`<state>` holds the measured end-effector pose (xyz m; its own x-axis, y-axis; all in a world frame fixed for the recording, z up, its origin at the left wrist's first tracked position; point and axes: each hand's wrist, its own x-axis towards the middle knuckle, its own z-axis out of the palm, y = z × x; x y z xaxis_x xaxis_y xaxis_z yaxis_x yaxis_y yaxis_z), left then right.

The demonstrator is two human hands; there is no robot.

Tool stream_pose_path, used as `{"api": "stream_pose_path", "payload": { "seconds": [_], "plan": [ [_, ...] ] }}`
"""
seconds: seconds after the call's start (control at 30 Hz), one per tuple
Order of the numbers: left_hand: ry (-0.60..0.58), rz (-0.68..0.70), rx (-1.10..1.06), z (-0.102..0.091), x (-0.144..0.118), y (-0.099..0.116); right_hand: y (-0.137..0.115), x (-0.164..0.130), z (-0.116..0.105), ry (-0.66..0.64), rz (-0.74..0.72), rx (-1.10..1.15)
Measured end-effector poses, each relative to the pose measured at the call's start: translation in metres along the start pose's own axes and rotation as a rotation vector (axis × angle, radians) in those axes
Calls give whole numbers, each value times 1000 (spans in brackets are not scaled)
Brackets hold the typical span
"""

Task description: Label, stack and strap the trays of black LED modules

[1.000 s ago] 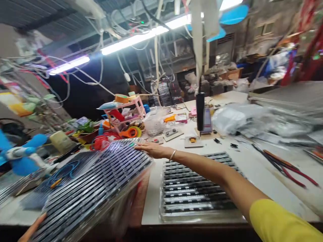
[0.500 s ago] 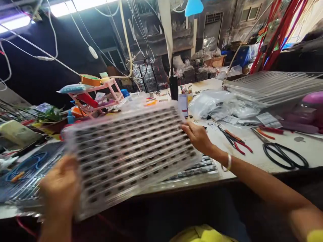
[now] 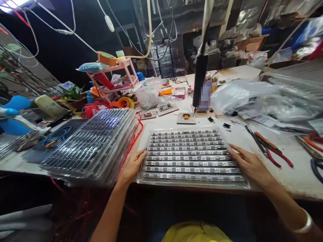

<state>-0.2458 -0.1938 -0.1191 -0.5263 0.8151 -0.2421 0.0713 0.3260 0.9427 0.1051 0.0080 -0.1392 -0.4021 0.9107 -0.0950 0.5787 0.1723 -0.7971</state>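
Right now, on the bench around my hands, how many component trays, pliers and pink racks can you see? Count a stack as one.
Flat clear tray between left hand and right hand: 1
Stack of clear trays to its left: 1
Red-handled pliers: 1
Pink rack: 1
Total: 4

At the lower right of the frame the scissors (image 3: 317, 167) are cut off by the edge, only one dark loop showing. The phone (image 3: 205, 96) standing at upper centre has its screen blurred beyond reading. The parts seated in the rows of the clear tray (image 3: 191, 155) are too small to identify. The stacked trays (image 3: 93, 144) at centre left hide the desk (image 3: 290, 174) beneath them. The blue fan (image 3: 11, 114) is clipped by the left edge.
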Motion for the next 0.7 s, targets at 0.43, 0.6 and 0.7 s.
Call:
{"api": "stream_pose_path", "payload": {
  "seconds": [0.43, 0.6, 0.7],
  "plan": [
    [-169, -95, -423, -8, -3, -3, -9, 2, 2, 128, -181, -517],
    [-145, -146, -318, -11, -5, -1, -29, -7, -3, 200, -40, -224],
    [-142, -165, -244, -9, -5, 1, -41, -12, -12, 210, 60, -102]
  ]
}}
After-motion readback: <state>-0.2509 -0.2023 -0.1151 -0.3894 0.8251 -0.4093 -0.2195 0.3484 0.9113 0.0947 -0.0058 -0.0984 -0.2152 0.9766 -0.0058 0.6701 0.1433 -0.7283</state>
